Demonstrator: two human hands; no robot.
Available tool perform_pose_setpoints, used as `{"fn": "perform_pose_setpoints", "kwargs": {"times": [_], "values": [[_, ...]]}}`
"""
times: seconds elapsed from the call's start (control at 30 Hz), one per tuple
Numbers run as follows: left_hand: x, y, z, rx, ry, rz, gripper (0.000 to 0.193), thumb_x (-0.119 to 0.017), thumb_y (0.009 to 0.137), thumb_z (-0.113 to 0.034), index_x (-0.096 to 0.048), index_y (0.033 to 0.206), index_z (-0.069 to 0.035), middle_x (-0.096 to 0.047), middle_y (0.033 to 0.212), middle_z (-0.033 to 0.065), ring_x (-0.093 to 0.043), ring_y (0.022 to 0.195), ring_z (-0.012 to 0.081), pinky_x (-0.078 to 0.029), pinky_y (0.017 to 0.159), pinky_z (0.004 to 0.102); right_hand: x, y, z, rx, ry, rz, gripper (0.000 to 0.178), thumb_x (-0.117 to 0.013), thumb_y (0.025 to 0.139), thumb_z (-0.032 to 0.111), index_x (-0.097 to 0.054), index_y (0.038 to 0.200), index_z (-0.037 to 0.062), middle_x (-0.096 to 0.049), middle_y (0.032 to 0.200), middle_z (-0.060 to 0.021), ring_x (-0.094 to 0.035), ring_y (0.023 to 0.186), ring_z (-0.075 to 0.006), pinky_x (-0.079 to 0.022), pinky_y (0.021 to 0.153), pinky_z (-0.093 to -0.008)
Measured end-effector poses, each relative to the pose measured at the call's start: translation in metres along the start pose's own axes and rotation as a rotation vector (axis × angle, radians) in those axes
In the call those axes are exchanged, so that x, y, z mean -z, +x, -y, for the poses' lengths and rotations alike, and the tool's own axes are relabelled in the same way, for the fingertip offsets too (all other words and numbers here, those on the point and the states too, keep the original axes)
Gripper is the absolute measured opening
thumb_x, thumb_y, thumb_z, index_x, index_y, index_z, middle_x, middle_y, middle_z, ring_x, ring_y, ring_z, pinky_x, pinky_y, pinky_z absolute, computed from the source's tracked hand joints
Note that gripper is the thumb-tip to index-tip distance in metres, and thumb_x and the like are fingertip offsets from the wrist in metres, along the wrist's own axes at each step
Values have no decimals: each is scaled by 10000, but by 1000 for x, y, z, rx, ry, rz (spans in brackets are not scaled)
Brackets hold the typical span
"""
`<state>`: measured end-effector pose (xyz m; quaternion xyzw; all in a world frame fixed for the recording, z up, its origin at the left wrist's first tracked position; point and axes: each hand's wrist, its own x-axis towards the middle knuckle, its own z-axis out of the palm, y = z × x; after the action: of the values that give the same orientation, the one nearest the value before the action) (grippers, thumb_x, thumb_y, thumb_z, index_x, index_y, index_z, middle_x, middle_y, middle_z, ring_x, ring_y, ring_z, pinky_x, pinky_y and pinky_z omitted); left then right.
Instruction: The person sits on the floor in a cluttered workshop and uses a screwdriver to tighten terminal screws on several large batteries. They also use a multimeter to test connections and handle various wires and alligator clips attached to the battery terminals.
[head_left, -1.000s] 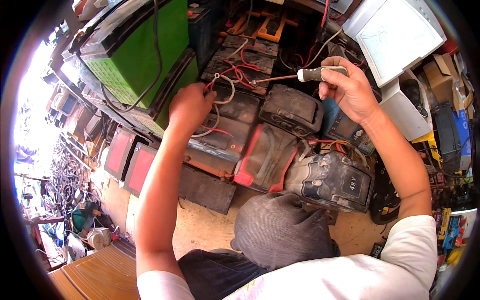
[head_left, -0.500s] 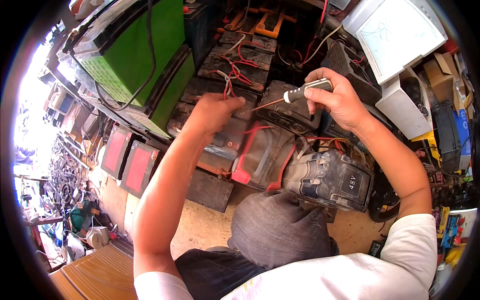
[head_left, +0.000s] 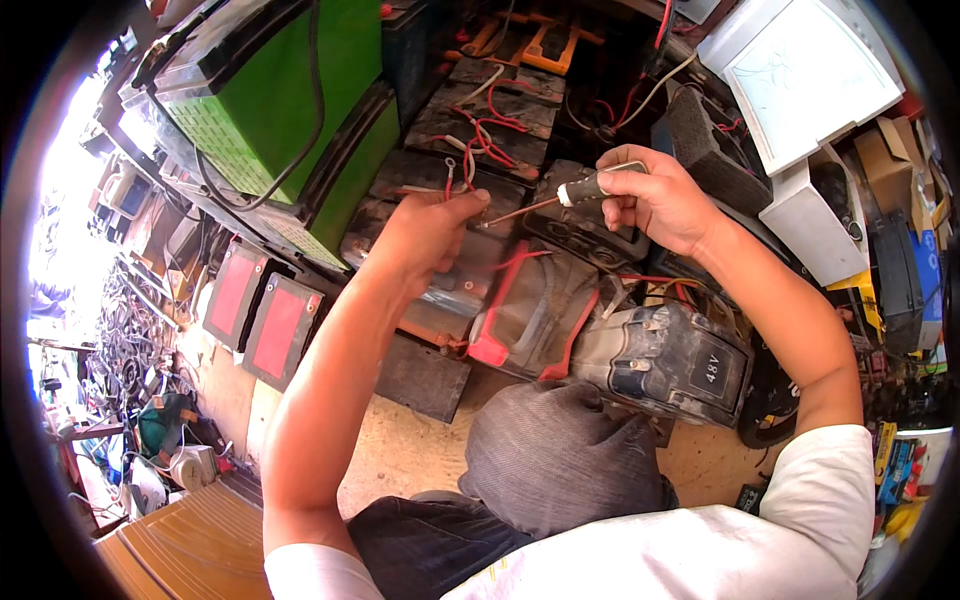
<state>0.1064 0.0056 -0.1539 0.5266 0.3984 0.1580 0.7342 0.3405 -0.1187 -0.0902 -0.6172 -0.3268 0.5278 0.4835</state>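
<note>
My left hand (head_left: 425, 235) is closed in a pinch over a dark battery, and a red wire (head_left: 449, 188) comes up out of its fingers. A pale ring terminal (head_left: 451, 163) tips one wire just above the thumb. My right hand (head_left: 665, 200) grips a screwdriver (head_left: 578, 190) by its dark and white handle. The long shaft points left, and its tip lies close to my left thumb and fingertips; whether it touches anything there I cannot tell. Beneath both hands sit several dusty dark batteries (head_left: 490, 152), with loose red and white wires (head_left: 490, 125) across them.
Large green batteries (head_left: 270, 110) are stacked at the left. A dusty battery with a red-edged case (head_left: 540, 310) and a dark battery case (head_left: 670, 355) stand nearer me. Two red-topped batteries (head_left: 285, 335) lie left. A white box (head_left: 820, 215) and a whiteboard-like panel (head_left: 805, 80) are at right.
My right hand and the screwdriver have shifted slightly left, bringing the tip right up by my left fingertips. The left hand keeps its pinch. The whole view has moved a little.
</note>
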Motion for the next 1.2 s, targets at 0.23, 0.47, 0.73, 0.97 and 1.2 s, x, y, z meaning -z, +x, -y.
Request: {"fn": "perform_pose_setpoints", "kwargs": {"times": [0.23, 0.47, 0.73, 0.97, 1.2], "values": [[13, -27, 4, -136, 137, -185, 231, -518, 948, -261, -576, 890, -45, -393, 619, -34, -368, 556, 88, -307, 502, 262, -2, 7, 3, 18, -10, 30, 222, -672, 862, 106, -565, 1030, 8, -613, 869, -73, -616, 674, -145, -527, 622, -318], [38, -47, 1, -287, 659, -41, 287, -531, 922, -235, -617, 917, 39, -501, 658, 23, -469, 630, 126, -393, 593, 299, -9, 5, 10, 63, -49, 26, 264, -678, 863, 91, -546, 1068, -8, -610, 886, -88, -613, 673, -148, -528, 609, -314], [32, -46, -5, -297, 685, -18, 304, -531, 919, -235, -628, 884, 51, -512, 645, 51, -481, 632, 139, -403, 606, 309, -14, 0, 14, 113, -97, 22, 273, -691, 858, 92, -546, 1066, -10, -606, 868, -82, -617, 670, -144, -531, 606, -312], [32, -35, 2, -380, 703, -21, 308, -525, 927, -228, -619, 915, 65, -611, 753, 159, -577, 738, 239, -447, 721, 365, -20, -2, 21, 142, -181, 23, 273, -703, 851, 103, -553, 1046, -14, -608, 811, -69, -616, 657, -137, -525, 604, -290], [21, -6, 9, -573, 787, 28, 291, -532, 945, -236, -609, 988, 42, -640, 887, 245, -606, 881, 402, -454, 784, 423, -31, -12, 33, 405, -708, 57, 238, -685, 857, 127, -566, 1026, 8, -628, 786, -27, -586, 674, -96, -481, 623, -261]]}}
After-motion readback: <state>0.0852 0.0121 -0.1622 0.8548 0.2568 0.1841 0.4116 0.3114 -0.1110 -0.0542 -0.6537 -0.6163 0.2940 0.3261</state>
